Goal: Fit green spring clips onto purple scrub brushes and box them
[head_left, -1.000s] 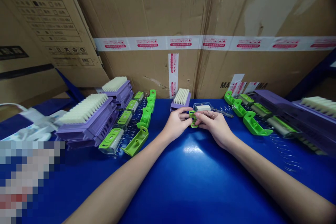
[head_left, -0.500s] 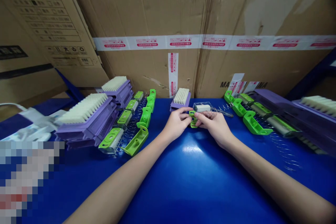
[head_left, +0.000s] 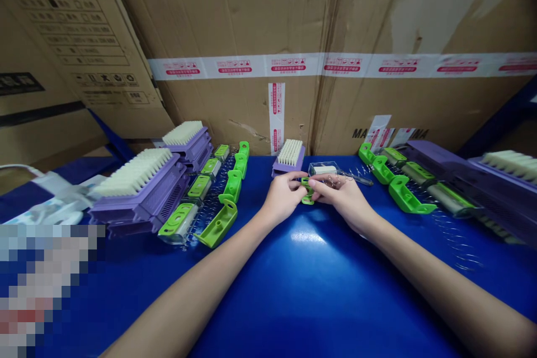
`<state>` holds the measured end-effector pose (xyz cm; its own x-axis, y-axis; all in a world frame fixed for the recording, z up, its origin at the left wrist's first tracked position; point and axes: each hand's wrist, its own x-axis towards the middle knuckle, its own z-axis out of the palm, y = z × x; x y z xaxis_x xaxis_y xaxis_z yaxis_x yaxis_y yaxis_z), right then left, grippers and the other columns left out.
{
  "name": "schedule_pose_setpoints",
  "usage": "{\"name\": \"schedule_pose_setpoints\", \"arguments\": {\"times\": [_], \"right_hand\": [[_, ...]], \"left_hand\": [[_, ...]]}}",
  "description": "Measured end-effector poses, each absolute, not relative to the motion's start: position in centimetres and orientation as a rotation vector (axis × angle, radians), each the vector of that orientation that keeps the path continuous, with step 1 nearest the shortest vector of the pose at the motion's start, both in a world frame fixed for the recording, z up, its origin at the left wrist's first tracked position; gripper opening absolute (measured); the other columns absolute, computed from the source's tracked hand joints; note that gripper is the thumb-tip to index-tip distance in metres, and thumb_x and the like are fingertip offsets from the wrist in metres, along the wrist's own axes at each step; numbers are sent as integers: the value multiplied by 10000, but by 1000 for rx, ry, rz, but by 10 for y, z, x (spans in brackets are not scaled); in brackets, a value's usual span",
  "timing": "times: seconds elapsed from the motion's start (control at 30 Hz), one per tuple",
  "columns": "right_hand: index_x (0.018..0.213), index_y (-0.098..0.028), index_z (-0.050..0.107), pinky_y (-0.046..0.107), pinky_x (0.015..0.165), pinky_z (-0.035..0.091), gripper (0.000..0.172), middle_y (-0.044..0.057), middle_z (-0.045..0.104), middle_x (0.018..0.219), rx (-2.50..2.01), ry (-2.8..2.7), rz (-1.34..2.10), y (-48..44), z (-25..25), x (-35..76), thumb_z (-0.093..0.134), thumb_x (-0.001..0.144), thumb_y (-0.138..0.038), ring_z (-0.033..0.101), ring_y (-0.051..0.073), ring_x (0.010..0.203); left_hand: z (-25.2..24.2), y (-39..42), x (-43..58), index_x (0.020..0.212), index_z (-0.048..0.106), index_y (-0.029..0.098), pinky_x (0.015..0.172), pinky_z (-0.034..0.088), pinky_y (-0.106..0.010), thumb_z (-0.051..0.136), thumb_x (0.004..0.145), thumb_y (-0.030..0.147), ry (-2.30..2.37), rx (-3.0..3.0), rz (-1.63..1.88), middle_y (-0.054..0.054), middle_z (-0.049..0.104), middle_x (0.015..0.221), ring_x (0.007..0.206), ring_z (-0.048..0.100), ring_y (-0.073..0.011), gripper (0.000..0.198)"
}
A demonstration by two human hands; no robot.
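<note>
Head view: left hand (head_left: pixel 283 197) and right hand (head_left: pixel 347 201) hold a green part (head_left: pixel 307 199), long axis vertical onscreen.

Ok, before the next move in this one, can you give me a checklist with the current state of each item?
1. Left grip on the small green piece: ok.
2. Right grip on the same piece: ok.
3. Full view of that piece: not ok, fingers cover part.
4. Wire coil held by the right grip: cannot tell.
5. Purple brush standing bristles-up: ok.
</note>
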<state>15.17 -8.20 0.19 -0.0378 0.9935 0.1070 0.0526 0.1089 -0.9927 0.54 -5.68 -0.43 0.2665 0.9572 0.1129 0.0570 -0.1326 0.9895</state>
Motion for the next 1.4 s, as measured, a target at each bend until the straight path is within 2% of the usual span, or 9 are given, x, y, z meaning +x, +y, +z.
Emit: {"name": "schedule_pose_setpoints", "arguments": {"times": [0.07,0.2,0.43,0.57,0.8,1.03,1.17,1.3,1.4], "right_hand": [[963,-133,659,309,686,511,446,18,658,677,-1142,-1439,1126,-81,5,155,763,629,-410,616,155,661],[933,-139,658,291,620,489,365,-1,641,657,-1186,-1684,979,-77,7,164,749,636,-333,590,146,617],[903,-153,649,308,629,483,308,8,635,706,-1133,-1824,803,-72,2,169,715,689,-364,593,159,645],[900,-172,626,305,643,469,246,9,628,734,-1098,-1887,665,-72,0,169,684,723,-332,585,159,667],[866,-189,604,270,622,424,106,-2,618,719,-1127,-2047,534,-75,5,168,612,776,-245,565,143,652],[781,-188,567,233,548,353,72,-9,559,654,-1221,-2086,513,-80,10,166,600,761,-249,478,119,588],[811,-200,584,227,554,360,59,-19,536,656,-1233,-2077,519,-77,6,167,598,760,-226,471,115,596],[859,-187,627,234,568,395,119,-6,535,692,-1175,-2037,595,-76,3,170,612,757,-247,492,122,624],[909,-174,638,260,609,437,185,20,593,773,-1133,-2009,693,-75,2,171,627,756,-278,532,139,665]], "left_hand": [[-2,-57,5,1089,608,51,613,483,-211,542,733,2,1013,1457,1056,-42,709,723,648,650,-130,365],[2,-57,4,1090,613,36,618,480,-211,515,744,-16,1010,1477,1013,-52,709,709,642,651,-131,363],[1,-55,-1,1156,592,39,618,480,-222,543,792,36,962,1504,903,-96,726,800,672,667,-146,367],[-2,-52,-4,1172,584,54,717,502,-258,547,803,38,900,1469,878,-119,727,902,772,681,-162,372],[-5,-49,-4,1127,601,68,771,490,-292,591,719,-5,752,1510,804,-102,710,894,810,667,-173,414],[-7,-51,-3,1052,628,86,720,457,-257,610,750,94,656,1633,763,-88,687,881,773,640,-150,303],[-4,-54,-3,1031,639,93,725,454,-251,614,759,121,662,1650,748,-80,685,885,769,632,-140,274],[-3,-56,-1,1062,627,90,754,463,-257,626,731,83,696,1582,797,-75,690,883,787,640,-146,331],[-3,-56,1,1107,602,85,785,476,-275,639,688,36,767,1483,873,-62,689,847,797,647,-153,424]]}}
